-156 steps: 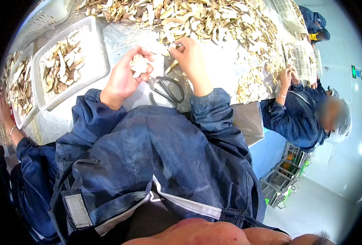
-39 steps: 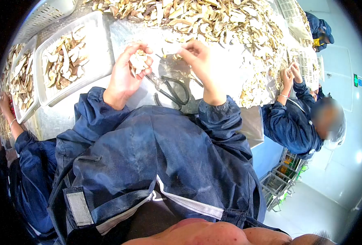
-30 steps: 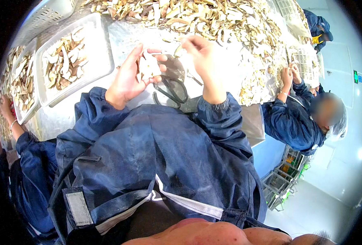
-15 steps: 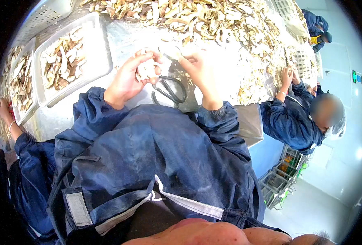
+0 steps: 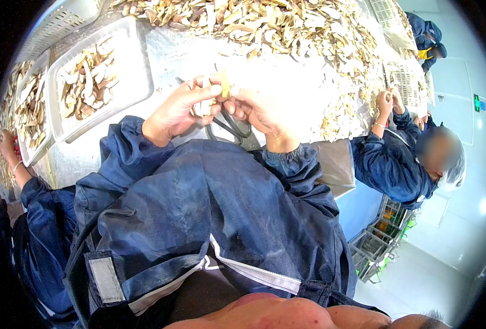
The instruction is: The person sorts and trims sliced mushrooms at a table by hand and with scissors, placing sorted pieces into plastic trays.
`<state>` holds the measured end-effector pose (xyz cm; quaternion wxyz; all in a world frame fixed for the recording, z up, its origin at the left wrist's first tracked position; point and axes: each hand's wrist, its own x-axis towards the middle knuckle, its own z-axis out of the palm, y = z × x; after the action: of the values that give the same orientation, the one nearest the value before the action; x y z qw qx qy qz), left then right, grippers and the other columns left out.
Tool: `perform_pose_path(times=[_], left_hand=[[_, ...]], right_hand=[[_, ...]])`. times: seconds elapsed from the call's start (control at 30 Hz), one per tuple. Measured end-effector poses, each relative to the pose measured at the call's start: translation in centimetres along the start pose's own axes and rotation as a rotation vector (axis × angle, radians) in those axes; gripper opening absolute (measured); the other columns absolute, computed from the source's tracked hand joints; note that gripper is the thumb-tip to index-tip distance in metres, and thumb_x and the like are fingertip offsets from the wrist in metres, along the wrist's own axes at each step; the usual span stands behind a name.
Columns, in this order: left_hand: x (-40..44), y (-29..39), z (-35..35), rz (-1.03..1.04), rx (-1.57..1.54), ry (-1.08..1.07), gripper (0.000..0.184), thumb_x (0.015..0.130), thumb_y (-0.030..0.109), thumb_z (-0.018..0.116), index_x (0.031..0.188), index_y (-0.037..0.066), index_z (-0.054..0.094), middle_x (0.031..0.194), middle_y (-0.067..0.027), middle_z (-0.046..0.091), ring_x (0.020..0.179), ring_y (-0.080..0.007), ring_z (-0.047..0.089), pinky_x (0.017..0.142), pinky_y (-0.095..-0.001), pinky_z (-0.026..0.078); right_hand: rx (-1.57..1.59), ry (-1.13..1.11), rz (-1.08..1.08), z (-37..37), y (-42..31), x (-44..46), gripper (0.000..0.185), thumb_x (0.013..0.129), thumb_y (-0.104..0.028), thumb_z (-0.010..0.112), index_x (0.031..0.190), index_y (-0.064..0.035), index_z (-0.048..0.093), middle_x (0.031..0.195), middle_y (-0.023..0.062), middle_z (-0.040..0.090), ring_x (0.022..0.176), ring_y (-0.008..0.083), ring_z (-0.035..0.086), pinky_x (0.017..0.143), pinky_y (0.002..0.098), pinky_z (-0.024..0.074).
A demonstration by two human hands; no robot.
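Note:
My left hand [image 5: 173,113] is closed around several pale dried mushroom slices [image 5: 203,107]. My right hand [image 5: 266,116] meets it over the table, its fingers pinching a yellowish mushroom slice [image 5: 225,85] that stands upright between the two hands. The left thumb also reaches that slice. Black-handled scissors [image 5: 233,131] lie on the table under the hands, with their blades mostly hidden. Beyond the hands spreads a large heap of dried mushroom slices [image 5: 276,27].
A clear plastic tub [image 5: 144,71] of slices stands at the left, beside another tub [image 5: 46,129]. White perforated baskets [image 5: 70,22] sit at the table's far corners. Co-workers' hands [image 5: 388,104] are at the right edge, and another person's hand [image 5: 7,147] is at the left.
My right hand has moved left to meet my left hand and now pinches a yellowish slice. Both hands cover more of the scissors.

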<state>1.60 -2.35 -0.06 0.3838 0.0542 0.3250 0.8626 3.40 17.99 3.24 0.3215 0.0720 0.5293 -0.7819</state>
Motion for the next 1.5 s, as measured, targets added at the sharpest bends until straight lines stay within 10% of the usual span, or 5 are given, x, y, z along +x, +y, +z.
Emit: perform_pose_path(times=[1.2,1.5], left_hand=[[0.3,-0.1,0.4,-0.011,0.178,0.112,0.015,0.093,0.016,0.068,0.095,0.007,0.057,0.080,-0.0010,0.058,0.062,-0.0079,0.056,0.044,-0.0204,0.042],[-3.9,5.8,-2.3,0.516,0.608,0.545,0.016,0.090,0.012,0.069,0.102,0.008,0.059,0.076,0.0000,0.060,0.059,-0.0060,0.055,0.046,-0.0208,0.043]], right_hand=[[-0.288,0.118,-0.280,-0.3,0.4,0.0,0.018,0.097,-0.018,0.064,0.104,-0.0019,0.069,0.086,-0.0010,0.065,0.074,0.0044,0.055,0.067,0.0196,0.0453],[-0.807,0.676,-0.452,-5.2,-2.4,2.7,0.026,0.092,-0.025,0.067,0.097,0.0005,0.067,0.078,0.0088,0.067,0.069,0.0180,0.062,0.064,0.0318,0.0489]])
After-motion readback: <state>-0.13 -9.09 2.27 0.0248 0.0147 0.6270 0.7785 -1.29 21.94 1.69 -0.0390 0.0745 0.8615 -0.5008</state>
